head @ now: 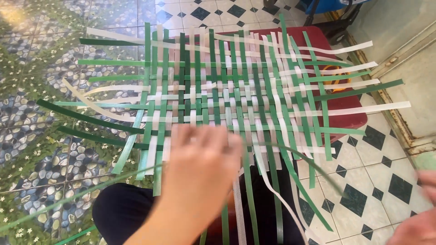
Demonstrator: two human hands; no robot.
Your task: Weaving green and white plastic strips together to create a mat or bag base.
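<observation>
Woven mat [227, 90] of green and white plastic strips, resting on a dark red stool [349, 113] above a tiled floor. Middle part already interlaced tightly; loose strip ends on every side not yet woven, especially toward the near edge. Left of the mat, pebble-pattern floor tiles [41, 136] and several free green strips [86, 118]. At the near edge of the mat, left hand [200, 168], blurred, fingers spread flat and pressing on the strips, gripping nothing clearly. Right of the mat, white tiles with black diamonds [381, 181] and a door sill [404, 127]. Far right and lower, right hand [420, 218], mostly cut off; seems to pull a thin green strip [299, 159], closure impossible to tell. Dark trouser knee [122, 213] below the mat.
</observation>
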